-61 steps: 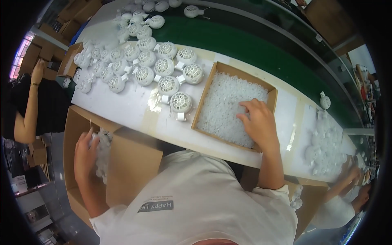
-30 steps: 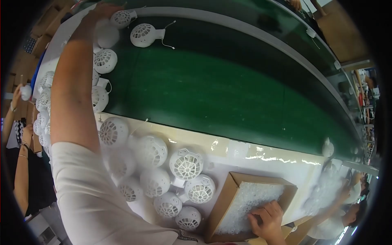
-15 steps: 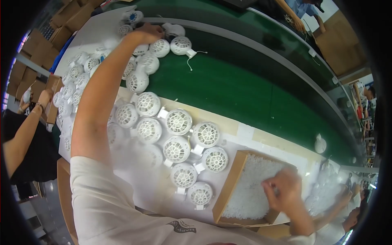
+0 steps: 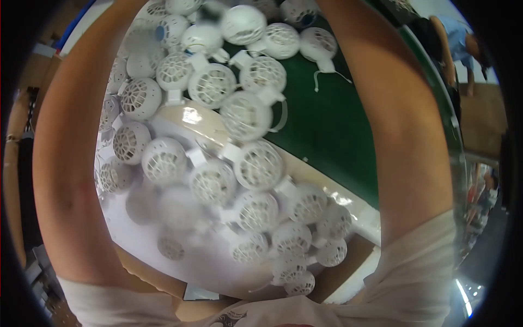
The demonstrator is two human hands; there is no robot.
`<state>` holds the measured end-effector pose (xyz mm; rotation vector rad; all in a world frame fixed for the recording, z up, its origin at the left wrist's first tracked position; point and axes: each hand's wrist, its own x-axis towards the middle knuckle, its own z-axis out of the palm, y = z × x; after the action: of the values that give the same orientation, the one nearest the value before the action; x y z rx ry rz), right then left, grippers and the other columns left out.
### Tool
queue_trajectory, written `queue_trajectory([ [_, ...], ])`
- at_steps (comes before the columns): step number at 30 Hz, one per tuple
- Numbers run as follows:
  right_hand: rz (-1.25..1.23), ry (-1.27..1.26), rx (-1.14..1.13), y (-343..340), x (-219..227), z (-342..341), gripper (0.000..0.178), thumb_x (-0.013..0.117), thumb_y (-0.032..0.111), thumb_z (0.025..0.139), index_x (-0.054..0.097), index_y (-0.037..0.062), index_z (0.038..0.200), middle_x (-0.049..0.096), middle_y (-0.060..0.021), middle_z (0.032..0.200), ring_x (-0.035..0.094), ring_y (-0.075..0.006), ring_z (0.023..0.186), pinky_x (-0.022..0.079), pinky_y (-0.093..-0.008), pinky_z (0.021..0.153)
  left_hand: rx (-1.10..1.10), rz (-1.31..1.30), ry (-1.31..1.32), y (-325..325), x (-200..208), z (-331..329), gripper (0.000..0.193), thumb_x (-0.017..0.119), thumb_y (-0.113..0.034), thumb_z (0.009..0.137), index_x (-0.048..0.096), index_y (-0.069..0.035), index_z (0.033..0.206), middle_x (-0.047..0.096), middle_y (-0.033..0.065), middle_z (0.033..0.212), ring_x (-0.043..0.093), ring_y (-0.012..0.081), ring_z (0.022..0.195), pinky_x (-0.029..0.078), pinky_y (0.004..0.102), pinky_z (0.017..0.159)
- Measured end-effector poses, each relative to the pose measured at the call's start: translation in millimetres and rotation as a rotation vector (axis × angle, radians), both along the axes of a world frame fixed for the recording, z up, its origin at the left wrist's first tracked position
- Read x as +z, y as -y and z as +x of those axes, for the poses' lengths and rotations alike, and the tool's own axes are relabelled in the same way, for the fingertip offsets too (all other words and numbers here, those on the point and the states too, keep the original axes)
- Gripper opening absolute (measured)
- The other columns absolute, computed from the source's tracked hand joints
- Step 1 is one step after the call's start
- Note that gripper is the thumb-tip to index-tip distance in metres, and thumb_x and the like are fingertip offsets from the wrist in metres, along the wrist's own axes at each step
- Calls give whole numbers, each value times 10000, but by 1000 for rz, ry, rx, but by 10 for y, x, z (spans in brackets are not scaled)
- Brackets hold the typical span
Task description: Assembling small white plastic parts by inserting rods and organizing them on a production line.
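Note:
Both of my arms stretch forward, with my left forearm (image 4: 71,131) on the left and my right forearm (image 4: 400,109) on the right. Each runs out past the top edge, so my hands and whatever they may hold are hidden from view. Between the arms lie many round white fan housings with web-like grilles. One white fan housing (image 4: 246,115), with a short cable, overlaps the edge of the green belt (image 4: 327,131). Another fan housing (image 4: 318,44) trails a thin white wire onto the belt. More crowd the upper left, near my left forearm.
Under the housings is a pale worktop (image 4: 147,240). At its lower right stands a cardboard box (image 4: 348,261), partly covered by housings, with whitish contents. Another person's arm (image 4: 17,125) shows at the far left. A person in blue (image 4: 455,38) is across the belt.
My right hand has left the box of small clear pieces and reached forward out of view. My left hand has also passed out of view. The view has shifted toward the piled housings.

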<state>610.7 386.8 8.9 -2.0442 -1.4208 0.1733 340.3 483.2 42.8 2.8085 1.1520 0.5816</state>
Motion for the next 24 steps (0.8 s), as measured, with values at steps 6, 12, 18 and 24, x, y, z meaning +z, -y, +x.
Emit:
queue_trajectory([
  [6, -113, -153, 155, -798, -49, -200, 682, 667, 509, 882, 545, 67, 1387, 482, -183, 1475, 519, -348, 1277, 457, -507, 1005, -201, -315, -52, -239, -265, 281, 741, 607, -534, 897, 459, -90, 1471, 627, 197, 1308, 599, 300, 1200, 448, 361, 1038],
  [12, -866, -592, 287, -212, 864, -89, 695, 646, 524, 891, 510, 131, 1447, 371, -148, 1570, 393, -337, 1405, 421, -533, 1064, -591, -997, -190, -72, 595, 24, 875, 585, -645, 864, 364, -131, 1536, 492, 177, 1480, 494, 314, 1336, 409, 397, 1095],
  [18, -671, -207, 278, 899, 792, -294, 715, 606, 551, 906, 461, 163, 1489, 288, -143, 1620, 301, -368, 1467, 392, -552, 1091, -322, -156, -311, 681, 506, 301, 929, 580, -700, 840, 328, -171, 1561, 369, 140, 1583, 405, 323, 1413, 360, 436, 1138],
  [24, -853, -156, 161, 1361, 955, -519, 806, 596, 622, 897, 384, 167, 1528, 321, -154, 1595, 329, -389, 1440, 394, -595, 1066, -548, -495, -474, 1025, 648, 456, 1006, 597, -753, 789, 325, -172, 1564, 340, 128, 1599, 388, 332, 1425, 333, 426, 1152],
])
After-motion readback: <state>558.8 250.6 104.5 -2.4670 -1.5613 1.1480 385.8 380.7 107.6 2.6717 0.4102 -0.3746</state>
